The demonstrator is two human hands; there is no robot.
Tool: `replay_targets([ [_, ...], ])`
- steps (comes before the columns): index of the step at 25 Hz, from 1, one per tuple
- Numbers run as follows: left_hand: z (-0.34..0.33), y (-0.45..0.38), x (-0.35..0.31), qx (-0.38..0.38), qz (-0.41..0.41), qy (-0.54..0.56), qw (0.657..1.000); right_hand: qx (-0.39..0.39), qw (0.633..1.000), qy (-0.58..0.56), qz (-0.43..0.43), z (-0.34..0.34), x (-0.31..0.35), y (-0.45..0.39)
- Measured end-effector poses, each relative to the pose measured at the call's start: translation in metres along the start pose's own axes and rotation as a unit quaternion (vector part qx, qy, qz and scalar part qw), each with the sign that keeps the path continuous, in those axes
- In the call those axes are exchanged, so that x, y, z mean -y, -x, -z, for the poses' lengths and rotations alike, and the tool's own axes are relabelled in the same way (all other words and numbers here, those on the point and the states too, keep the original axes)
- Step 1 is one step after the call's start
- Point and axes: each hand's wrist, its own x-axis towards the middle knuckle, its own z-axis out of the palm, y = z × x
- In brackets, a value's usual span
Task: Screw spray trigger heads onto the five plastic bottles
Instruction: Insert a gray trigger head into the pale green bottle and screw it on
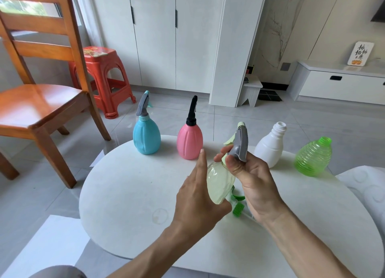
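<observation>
**While the pale bottle tips away, the head goes on its top**

Because the next turn all hangs on how the pale yellow bottle [219,183] lies, I look at that first. I hold it up above the worktop [129,194], right between my hands. Its long way runs from its fat bottom, near me, up to its neck, away from me, tilted a bit to the right.

My left hand [198,200] cups the fat bottom, thumb curled under it and fingers nearly straight along its side. My right hand [248,177] is at the neck, nearer the top, pinching the grey trigger head [239,144] that sits there. I think the right hand should do the twisting.

Past the pale yellow bottle, the blue bottle [146,137] and pink bottle [189,141] have heads on. To its right, the white bottle [269,148] and green bottle [313,157] stand bare. Just under it lies a green trigger head [238,208].
</observation>
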Motion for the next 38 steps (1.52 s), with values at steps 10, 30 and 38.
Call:
replay_targets([
  [10, -0.005, -0.024, 0.013, 0.072, -0.030, -0.081, 0.994, -0.056, 0.992, 0.111, 0.028, 0.007, 0.002, -0.008],
  [30, -0.017, -0.036, 0.043, 0.084, -0.039, -0.261, 0.961, -0.203, 0.898, 0.390, 0.021, 0.069, -0.047, -0.130],
  [38, -0.015, -0.034, 0.047, 0.078, -0.052, -0.258, 0.962, -0.207, 0.895, 0.396, 0.017, 0.066, -0.049, -0.128],
])
